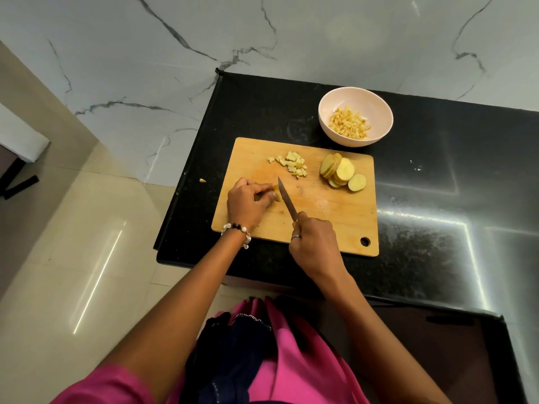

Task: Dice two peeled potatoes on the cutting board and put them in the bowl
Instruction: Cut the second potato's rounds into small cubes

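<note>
Meanwhile, on the pale wooden cutting board (326, 205), the left hand (248, 204) pinches a small potato piece (277, 196) while the right hand (315, 243) grips a steel knife (287, 203). Round potato slices (341, 174) and diced cubes (293, 164) lie nearby; the pink bowl (355, 120) holds more dice.

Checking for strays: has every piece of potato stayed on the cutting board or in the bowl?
No: one small potato piece lies on the black counter, just off the left edge of the cutting board.
</note>
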A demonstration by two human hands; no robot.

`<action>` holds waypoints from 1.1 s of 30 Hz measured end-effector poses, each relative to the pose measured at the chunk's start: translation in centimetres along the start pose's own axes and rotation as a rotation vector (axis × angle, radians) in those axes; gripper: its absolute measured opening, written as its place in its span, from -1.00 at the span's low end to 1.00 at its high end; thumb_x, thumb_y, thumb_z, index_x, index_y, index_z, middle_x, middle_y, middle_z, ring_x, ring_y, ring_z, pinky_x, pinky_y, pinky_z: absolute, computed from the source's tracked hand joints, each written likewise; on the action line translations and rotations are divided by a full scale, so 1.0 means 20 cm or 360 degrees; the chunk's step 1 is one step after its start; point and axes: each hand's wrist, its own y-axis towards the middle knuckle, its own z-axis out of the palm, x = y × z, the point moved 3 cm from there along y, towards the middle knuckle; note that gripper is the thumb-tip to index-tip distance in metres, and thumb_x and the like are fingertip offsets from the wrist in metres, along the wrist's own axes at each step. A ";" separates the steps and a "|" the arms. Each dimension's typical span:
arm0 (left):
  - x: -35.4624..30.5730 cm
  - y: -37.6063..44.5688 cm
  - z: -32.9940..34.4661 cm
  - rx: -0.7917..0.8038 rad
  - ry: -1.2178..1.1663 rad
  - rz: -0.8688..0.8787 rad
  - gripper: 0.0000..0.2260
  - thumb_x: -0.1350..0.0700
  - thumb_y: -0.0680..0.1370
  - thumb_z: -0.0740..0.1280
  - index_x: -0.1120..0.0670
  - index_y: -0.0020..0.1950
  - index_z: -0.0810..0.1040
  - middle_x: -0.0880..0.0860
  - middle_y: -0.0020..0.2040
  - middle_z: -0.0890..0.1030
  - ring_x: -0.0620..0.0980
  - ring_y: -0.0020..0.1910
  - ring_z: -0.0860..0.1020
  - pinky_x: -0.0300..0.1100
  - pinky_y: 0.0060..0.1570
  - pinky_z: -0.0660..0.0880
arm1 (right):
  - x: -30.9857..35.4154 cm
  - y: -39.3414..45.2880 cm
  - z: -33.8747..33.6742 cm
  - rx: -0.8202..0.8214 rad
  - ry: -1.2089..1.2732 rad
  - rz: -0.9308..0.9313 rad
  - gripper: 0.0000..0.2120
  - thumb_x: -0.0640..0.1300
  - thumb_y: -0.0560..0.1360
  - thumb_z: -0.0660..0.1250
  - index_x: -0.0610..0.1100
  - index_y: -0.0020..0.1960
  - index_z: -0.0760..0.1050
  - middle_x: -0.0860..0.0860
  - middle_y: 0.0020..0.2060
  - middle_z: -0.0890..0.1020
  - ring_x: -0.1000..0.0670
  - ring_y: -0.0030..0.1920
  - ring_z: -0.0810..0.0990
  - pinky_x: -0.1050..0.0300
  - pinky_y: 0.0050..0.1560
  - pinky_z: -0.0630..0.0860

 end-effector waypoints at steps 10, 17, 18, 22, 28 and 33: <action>-0.12 0.01 0.06 0.0110 0.0304 -0.0063 -0.55 -0.09 0.38 0.49 -0.01 0.23 0.57 0.00 0.08 0.47 -0.02 0.02 0.49 -0.19 -0.09 0.45 | -0.06 0.04 -0.10 -0.0230 0.0090 0.0081 -0.80 -0.31 0.53 0.17 -0.31 0.08 0.52 -0.22 -0.12 0.65 -0.24 -0.13 0.57 0.14 -0.29 0.23; -0.17 -0.01 0.07 0.0021 0.0390 -0.0199 -0.50 -0.17 0.41 0.43 0.09 0.23 0.53 0.07 0.11 0.49 0.07 0.04 0.52 -0.14 -0.09 0.41 | -0.11 0.06 -0.07 -0.0220 0.0145 0.0168 -0.79 -0.24 0.56 0.16 -0.28 0.05 0.54 -0.21 -0.17 0.65 -0.22 -0.18 0.58 0.08 -0.29 0.34; -0.18 -0.02 0.08 0.0003 0.0429 -0.0222 -0.52 -0.17 0.42 0.42 0.11 0.19 0.52 0.09 0.11 0.48 0.09 0.04 0.52 -0.14 -0.11 0.40 | -0.11 0.07 -0.07 -0.0221 0.0151 0.0171 -0.80 -0.24 0.56 0.16 -0.28 0.03 0.54 -0.21 -0.18 0.64 -0.23 -0.18 0.58 0.05 -0.29 0.36; -0.20 -0.02 0.10 -0.0016 0.0468 -0.0225 -0.63 -0.08 0.48 0.40 0.12 0.15 0.50 0.11 0.12 0.49 0.10 0.03 0.51 -0.10 -0.06 0.44 | -0.11 0.10 -0.07 -0.0218 0.0162 0.0172 -0.81 -0.23 0.57 0.16 -0.27 0.00 0.53 -0.21 -0.19 0.64 -0.23 -0.19 0.57 -0.04 -0.24 0.43; -0.17 0.08 0.08 0.0231 0.0331 0.0141 -0.74 0.09 0.46 0.44 0.10 0.13 0.63 0.07 0.04 0.54 0.03 0.00 0.53 -0.10 0.02 0.51 | -0.11 0.09 -0.05 -0.0141 0.0127 0.0116 -0.79 -0.21 0.59 0.15 -0.27 0.08 0.52 -0.19 -0.19 0.64 -0.21 -0.17 0.58 -0.02 -0.25 0.43; -0.16 0.13 0.06 0.0366 0.0277 0.0324 -0.67 0.13 0.41 0.49 0.14 0.15 0.62 0.08 0.01 0.56 0.01 -0.02 0.52 -0.08 0.02 0.52 | -0.11 0.09 0.01 -0.0068 -0.0130 0.0074 -0.64 -0.21 0.58 0.12 -0.28 0.35 0.37 -0.22 -0.03 0.59 -0.24 -0.07 0.55 0.00 -0.18 0.41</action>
